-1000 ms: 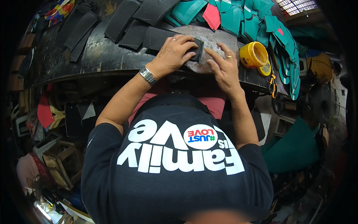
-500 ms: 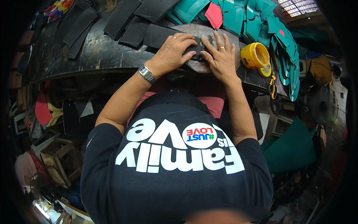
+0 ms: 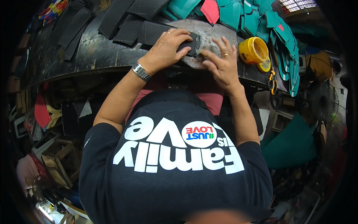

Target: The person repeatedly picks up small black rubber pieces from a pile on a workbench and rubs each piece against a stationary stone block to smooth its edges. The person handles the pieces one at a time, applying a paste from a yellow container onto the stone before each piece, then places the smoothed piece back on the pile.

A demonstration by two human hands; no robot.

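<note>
A flat grey slab (image 3: pixel 214 33) lies on the black work table, with a small black strip of sheet material (image 3: pixel 193 44) on it. My left hand (image 3: pixel 166 49) grips this strip, thumb on the near side and fingers curled over the far side. The strip's right end looks folded or layered, with a pale, frayed-looking edge. My right hand (image 3: pixel 226 67) hovers just right of that end, fingers apart and index finger close to the edge. The index tip is slightly blurred, so contact is unclear. I see nothing in the right hand.
Overlapping black pieces (image 3: pixel 130 30) cover the table's left and back. Teal cut pieces (image 3: pixel 229 16), with a red one (image 3: pixel 210 11) among them, pile up at the back right. An open yellow tub (image 3: pixel 248 51), its lid (image 3: pixel 264 65) and orange-handled scissors (image 3: pixel 273 83) sit by the right edge.
My right hand has drawn back from the strip toward the right and nearer me, baring its end. My left hand stays on the strip, shifted slightly left in the picture.
</note>
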